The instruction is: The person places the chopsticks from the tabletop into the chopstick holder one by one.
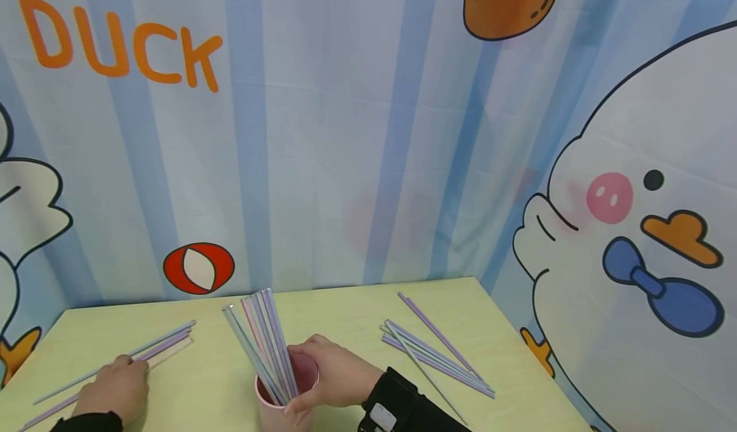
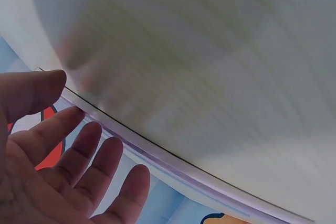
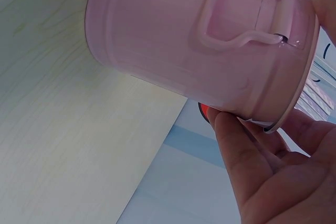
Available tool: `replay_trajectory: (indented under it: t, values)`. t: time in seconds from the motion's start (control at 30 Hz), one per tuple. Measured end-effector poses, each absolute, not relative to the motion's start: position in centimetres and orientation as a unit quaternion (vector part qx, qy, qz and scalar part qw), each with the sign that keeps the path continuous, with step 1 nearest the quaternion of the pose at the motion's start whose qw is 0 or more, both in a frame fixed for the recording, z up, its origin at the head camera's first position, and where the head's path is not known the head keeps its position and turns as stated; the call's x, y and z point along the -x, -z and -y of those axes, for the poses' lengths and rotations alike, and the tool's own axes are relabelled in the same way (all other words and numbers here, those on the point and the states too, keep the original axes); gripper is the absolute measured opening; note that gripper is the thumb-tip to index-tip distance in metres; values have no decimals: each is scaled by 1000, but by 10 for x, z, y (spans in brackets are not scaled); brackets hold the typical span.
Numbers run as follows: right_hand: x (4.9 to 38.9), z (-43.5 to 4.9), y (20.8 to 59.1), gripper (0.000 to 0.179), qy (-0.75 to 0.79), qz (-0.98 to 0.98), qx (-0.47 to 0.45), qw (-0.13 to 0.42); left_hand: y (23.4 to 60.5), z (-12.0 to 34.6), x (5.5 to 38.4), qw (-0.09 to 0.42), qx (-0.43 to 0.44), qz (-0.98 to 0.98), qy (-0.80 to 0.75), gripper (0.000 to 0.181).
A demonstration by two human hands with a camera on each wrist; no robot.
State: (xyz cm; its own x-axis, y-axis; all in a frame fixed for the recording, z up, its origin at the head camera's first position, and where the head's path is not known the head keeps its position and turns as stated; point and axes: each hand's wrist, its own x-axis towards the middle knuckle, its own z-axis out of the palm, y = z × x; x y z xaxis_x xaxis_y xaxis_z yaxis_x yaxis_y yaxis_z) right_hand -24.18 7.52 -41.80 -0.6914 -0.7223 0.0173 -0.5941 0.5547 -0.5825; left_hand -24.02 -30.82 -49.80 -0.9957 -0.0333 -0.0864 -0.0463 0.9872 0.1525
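A small pink metal bucket (image 1: 270, 414) with a side handle (image 3: 239, 40) stands at the front middle of the table. My right hand (image 1: 340, 373) grips its rim, the thumb on one side and fingers on the other. Several shiny pastel straws (image 1: 275, 342), blue, pink and lilac, lean leftward in the bucket. At the left, my left hand (image 1: 117, 384) lies over a few loose straws (image 1: 164, 345). In the left wrist view, its fingertips (image 2: 107, 150) reach to the straws (image 2: 173, 166) and the thumb stands apart from the fingers.
To the right of the bucket, several lilac, blue and greenish straws (image 1: 426, 358) lie in a loose, partly crossed group. The pale wooden table (image 1: 345, 310) ends at a striped blue cloth (image 1: 322, 163) with printed ducks behind and on the right.
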Motion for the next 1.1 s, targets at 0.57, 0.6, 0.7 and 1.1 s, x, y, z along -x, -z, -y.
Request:
replay_trajectory:
  t: [0.57, 0.6, 0.7, 1.1]
  values:
    - [242, -76, 421, 82, 291, -870, 383, 109, 494, 283, 240, 96, -2, -987, -127, 12]
    - [242, -76, 421, 82, 291, -869, 384, 109, 495, 281, 239, 95, -6, -987, -127, 11]
    - [243, -76, 421, 82, 294, -868, 384, 112, 495, 275, 237, 84, -22, -988, -128, 11]
    - [243, -76, 422, 83, 286, -870, 388, 103, 491, 252, 229, 70, -48, -988, -132, 10]
